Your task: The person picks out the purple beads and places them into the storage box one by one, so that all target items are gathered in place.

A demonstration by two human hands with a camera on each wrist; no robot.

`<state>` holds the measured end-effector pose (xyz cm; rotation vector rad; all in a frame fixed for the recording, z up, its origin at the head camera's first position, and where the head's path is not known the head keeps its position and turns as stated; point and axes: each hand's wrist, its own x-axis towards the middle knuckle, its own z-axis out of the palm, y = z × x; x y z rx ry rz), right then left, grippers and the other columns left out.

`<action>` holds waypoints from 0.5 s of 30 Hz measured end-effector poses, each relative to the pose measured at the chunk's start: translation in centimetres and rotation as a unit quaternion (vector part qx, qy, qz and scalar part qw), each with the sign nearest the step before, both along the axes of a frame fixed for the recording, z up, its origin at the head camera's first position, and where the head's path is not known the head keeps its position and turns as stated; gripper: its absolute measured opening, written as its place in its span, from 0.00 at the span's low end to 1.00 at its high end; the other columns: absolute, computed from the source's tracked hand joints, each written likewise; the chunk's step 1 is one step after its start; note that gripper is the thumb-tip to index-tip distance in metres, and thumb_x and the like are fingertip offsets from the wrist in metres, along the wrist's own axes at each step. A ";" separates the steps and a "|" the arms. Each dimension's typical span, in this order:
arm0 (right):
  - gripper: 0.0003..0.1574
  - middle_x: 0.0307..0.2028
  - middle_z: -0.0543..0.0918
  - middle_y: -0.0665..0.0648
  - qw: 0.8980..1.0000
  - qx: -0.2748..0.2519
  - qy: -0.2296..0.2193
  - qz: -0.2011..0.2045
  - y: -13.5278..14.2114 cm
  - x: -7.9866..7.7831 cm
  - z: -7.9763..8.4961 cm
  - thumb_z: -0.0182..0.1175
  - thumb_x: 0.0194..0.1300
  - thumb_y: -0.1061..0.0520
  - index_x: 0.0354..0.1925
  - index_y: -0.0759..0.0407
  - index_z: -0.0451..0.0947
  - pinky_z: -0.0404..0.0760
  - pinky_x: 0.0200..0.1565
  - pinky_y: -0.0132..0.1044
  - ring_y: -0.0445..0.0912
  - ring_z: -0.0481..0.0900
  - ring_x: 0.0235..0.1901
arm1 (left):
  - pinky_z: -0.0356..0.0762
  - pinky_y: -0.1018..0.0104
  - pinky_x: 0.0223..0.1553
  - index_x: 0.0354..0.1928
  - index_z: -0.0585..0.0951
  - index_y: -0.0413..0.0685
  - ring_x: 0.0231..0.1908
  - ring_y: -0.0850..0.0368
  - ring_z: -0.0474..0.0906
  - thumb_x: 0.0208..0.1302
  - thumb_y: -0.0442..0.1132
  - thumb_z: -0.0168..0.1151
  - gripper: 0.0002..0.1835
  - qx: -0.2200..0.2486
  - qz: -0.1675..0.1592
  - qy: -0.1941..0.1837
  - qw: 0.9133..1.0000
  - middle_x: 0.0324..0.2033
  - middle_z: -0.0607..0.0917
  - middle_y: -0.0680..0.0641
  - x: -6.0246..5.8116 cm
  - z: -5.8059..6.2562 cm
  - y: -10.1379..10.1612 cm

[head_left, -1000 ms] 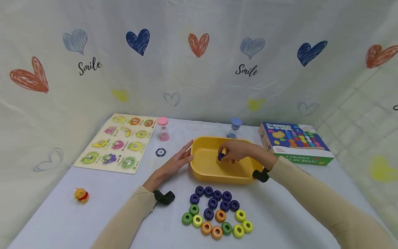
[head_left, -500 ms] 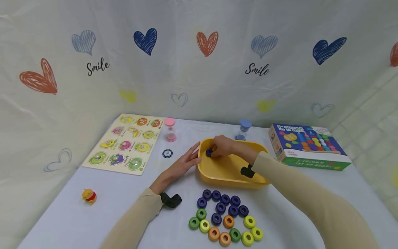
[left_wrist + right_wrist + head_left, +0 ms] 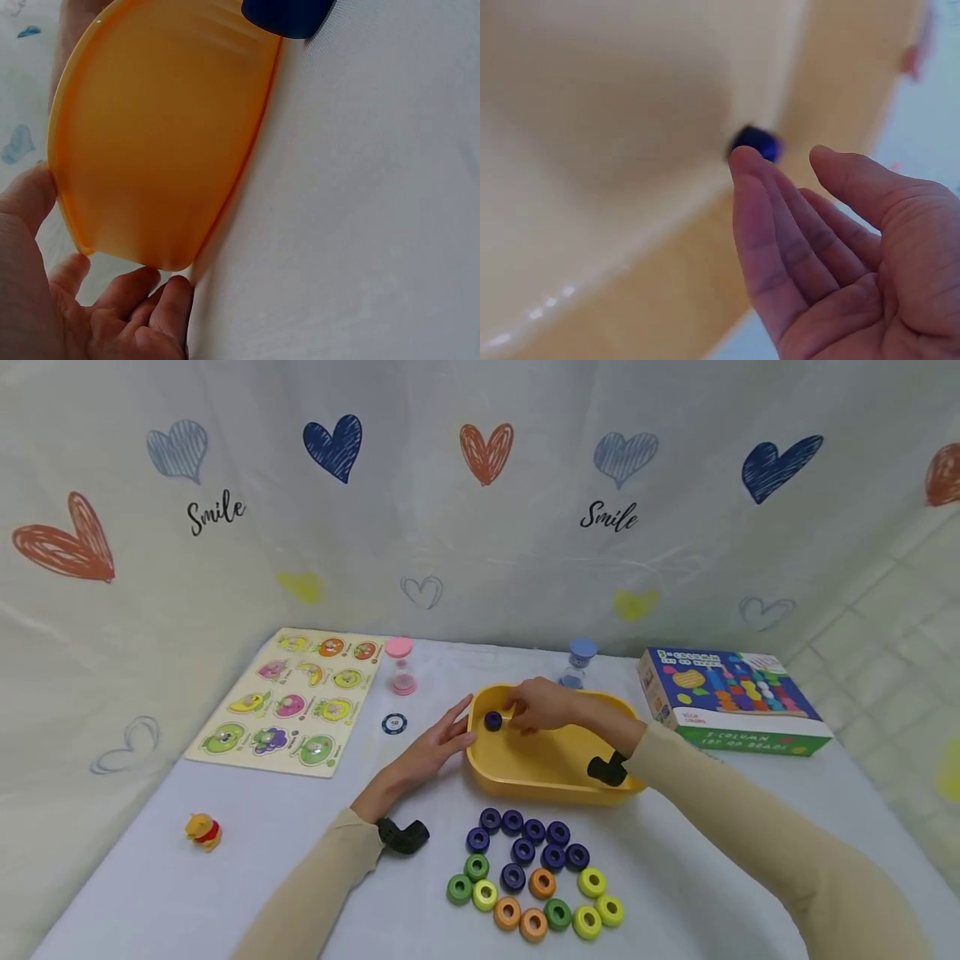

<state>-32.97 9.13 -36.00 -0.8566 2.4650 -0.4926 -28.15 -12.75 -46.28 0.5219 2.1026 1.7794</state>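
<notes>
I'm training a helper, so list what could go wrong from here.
The right hand isn't gripping the round, dark-blue bead, which might roll across the oblong, yellow plastic tray.

The left hand touches the tray's end, so a bump could perhaps swing it into the multicoloured, ring-shaped beads laid out in front.

right hand (image 3: 543, 704) inside yellow tray (image 3: 551, 762), near a dark-blue bead (image 3: 492, 721)

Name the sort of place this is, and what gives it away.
Probably a children's play or learning table: a fruit puzzle board, a bead-set box and coloured ring beads lie on its white surface.
</notes>
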 end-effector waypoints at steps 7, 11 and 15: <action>0.14 0.27 0.78 0.47 0.997 -0.027 0.074 0.019 1.9 6.7 2.6 0.57 0.62 0.53 0.46 0.55 0.77 0.76 0.29 0.30 0.42 0.75 0.25 | 0.53 0.54 0.62 0.66 0.48 0.80 0.63 0.61 0.56 0.65 0.53 0.49 0.31 -0.006 -0.002 0.012 1.000 0.65 0.59 0.55 0.0 0.2 -0.4; 0.09 0.22 0.74 0.40 0.993 -0.033 0.098 0.049 3.1 11.1 2.7 0.59 0.60 0.52 0.40 0.50 0.78 0.74 0.30 0.28 0.37 0.70 0.24 | 0.52 0.55 0.63 0.68 0.47 0.75 0.64 0.61 0.55 0.64 0.54 0.49 0.33 -0.010 -0.014 0.006 1.000 0.66 0.58 0.54 0.3 1.1 -0.4; 0.07 0.21 0.73 0.39 0.998 -0.015 0.054 0.042 4.3 14.0 1.8 0.61 0.58 0.52 0.37 0.48 0.78 0.74 0.28 0.27 0.36 0.70 0.23 | 0.51 0.54 0.63 0.69 0.46 0.67 0.64 0.57 0.54 0.66 0.50 0.49 0.34 -0.005 -0.021 -0.003 1.000 0.66 0.57 0.50 1.0 2.5 -0.3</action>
